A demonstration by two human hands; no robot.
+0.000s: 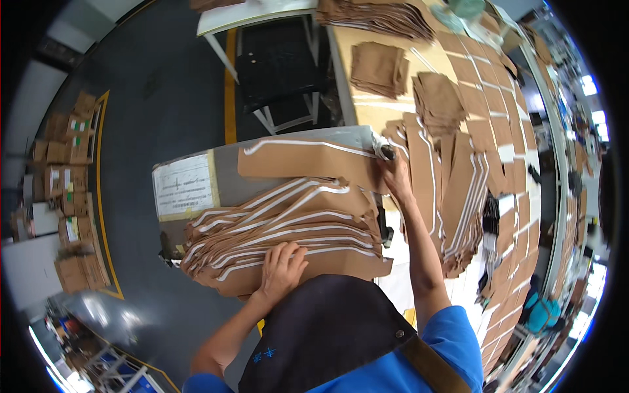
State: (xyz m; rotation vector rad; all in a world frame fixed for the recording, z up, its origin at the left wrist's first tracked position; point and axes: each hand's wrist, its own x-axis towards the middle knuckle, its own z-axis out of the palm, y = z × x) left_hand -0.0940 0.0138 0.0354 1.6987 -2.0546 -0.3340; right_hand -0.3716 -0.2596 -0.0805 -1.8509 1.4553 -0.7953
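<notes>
My left hand (283, 270) lies on the near edge of a fanned stack of brown fabric pieces (295, 224), fingers slightly apart and flat on the cloth. White strips run along the pieces. Beyond the stack, one single brown fabric piece (308, 158) lies on a grey board, a white strip along its far edge. At its right end my right hand (393, 171) is closed around a dark rounded object (388, 152) with something whitish beside it. The fingers hide most of it, so its kind cannot be told.
A paper sheet (185, 185) is taped to the left of the grey board (236, 190). More brown pieces (464, 196) cover the long table at right; folded stacks (379, 69) lie farther off. A black stool (278, 72) stands ahead, and cartons (69, 187) at far left.
</notes>
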